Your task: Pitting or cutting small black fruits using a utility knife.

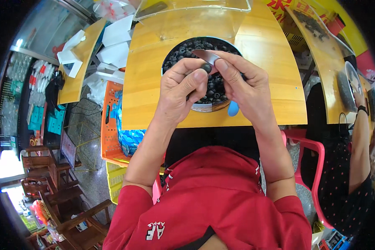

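Observation:
Over the bowl, my left hand (180, 88) pinches a small, round, dark ball (206, 67), olive-like in look, between thumb and fingertips. My right hand (246, 85) is closed on a knife; its short metal blade (206, 56) points left, just above the ball. Its handle is mostly hidden in my palm. Beneath both hands, a round bowl (202, 108) holds many small black pieces (214, 88), several with light holes in them. A blue rounded end (233, 109) sticks out at the bowl's near right rim, below my right hand.
The bowl stands on a yellow wooden table (146, 91), with a clear plastic bin (191, 21) behind it. An orange crate (109, 139) stands at the table's left. On the right, another person's arm (359, 137) reaches to a second table beside a pink chair (318, 175).

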Demonstrator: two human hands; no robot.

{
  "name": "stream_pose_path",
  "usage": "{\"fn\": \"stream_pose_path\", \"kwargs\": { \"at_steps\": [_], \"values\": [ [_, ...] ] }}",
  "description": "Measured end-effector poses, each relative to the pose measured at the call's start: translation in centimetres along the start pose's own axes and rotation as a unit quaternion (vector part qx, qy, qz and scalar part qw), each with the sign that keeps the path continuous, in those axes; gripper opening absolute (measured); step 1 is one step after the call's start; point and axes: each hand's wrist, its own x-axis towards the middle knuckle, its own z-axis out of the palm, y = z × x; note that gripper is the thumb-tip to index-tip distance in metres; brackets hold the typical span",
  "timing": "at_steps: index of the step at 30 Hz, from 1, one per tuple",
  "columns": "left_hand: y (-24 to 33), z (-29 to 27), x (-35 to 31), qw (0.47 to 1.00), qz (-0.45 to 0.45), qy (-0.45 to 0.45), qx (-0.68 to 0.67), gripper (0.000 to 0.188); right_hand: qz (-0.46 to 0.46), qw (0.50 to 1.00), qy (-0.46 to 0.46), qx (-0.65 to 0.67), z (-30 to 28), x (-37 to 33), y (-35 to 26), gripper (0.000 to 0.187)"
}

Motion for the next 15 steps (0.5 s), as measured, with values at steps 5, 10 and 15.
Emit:
{"fn": "stream_pose_path", "kwargs": {
  "at_steps": [5, 10, 15],
  "values": [
    [2.3, -1.0, -1.2, 0.999, -0.012, 0.039, 0.008, 0.023, 0.003, 0.997, 0.076, -0.015, 0.3, -0.2, -0.8, 0.024],
    [8.9, -9.3, -6.9, 0.998, 0.011, 0.033, -0.051, 0.030, -0.021, 0.996, 0.052, 0.072, -4.1, 0.8, -0.2, 0.023],
    [15.2, -17.2, -20.1, 0.968, 0.025, 0.229, 0.102, 0.029, 0.003, 0.994, 0.055, 0.092, -6.1, 2.9, 1.5, 0.026]
  ]
}}
